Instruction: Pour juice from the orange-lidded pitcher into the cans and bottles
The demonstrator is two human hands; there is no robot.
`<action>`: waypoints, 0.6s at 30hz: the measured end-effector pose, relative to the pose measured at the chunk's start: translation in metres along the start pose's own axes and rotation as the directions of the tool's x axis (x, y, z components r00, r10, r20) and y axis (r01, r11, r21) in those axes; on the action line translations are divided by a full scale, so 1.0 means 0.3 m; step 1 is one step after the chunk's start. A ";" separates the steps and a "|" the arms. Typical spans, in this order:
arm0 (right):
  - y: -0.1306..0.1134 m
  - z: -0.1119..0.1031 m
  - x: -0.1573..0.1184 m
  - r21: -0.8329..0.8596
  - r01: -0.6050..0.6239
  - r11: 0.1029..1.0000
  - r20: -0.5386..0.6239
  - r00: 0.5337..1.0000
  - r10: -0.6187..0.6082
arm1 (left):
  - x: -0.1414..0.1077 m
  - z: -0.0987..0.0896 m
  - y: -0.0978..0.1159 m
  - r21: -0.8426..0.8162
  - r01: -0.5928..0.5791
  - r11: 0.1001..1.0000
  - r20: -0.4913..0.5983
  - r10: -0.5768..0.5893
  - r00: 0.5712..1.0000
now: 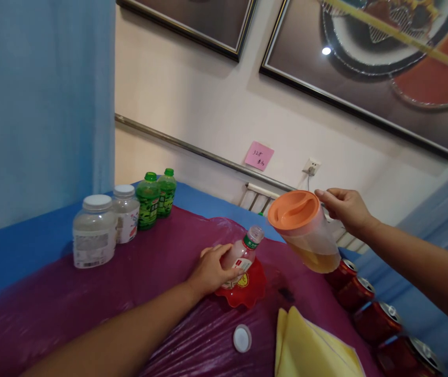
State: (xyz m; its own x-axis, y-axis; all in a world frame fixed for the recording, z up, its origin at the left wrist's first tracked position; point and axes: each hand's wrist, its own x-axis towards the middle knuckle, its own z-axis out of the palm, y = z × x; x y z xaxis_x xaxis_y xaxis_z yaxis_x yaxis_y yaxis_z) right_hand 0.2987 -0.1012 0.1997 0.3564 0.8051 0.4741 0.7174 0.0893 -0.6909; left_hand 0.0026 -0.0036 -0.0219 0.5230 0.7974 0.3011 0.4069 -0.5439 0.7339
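My left hand (212, 271) is wrapped round a clear plastic bottle (243, 252) with a green neck band and no cap on. The bottle stands in a red scalloped dish (255, 290). In my right hand (343, 208) is the handle of a translucent pitcher (306, 235), held tilted to the right of the bottle's mouth. An orange lid (293, 210) covers the pitcher, and yellowish liquid lies in its lower part. The two vessels do not touch. A white bottle cap (242, 338) lies on the table in front of the dish.
Two clear jars with white lids (94, 233) and two green bottles (148, 201) stand at the left. Several red cans (379, 322) line the right edge. A folded yellow cloth (314, 345) lies at the front on purple plastic sheeting (137, 277).
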 end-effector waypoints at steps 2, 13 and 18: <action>-0.003 0.004 0.001 -0.026 0.016 1.000 0.009 1.000 -0.015 | -0.001 0.000 0.001 -0.008 0.002 1.000 -0.006 -0.002 1.000; -0.022 0.018 0.018 -0.149 0.074 0.986 0.030 0.997 -0.070 | -0.003 0.007 -0.004 0.004 -0.005 1.000 -0.028 0.005 1.000; -0.021 0.024 0.026 -0.137 0.087 0.987 0.042 0.996 -0.082 | -0.006 0.003 -0.001 -0.015 -0.009 1.000 -0.017 0.008 1.000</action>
State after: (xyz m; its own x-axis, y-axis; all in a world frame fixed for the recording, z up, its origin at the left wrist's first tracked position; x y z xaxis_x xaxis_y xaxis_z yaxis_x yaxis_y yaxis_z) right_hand 0.2926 -0.0914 0.2039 0.2711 0.8191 0.5055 0.8210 0.0774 -0.5657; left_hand 0.0023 -0.0052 -0.0232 0.5137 0.7971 0.3175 0.3911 -0.5469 0.7402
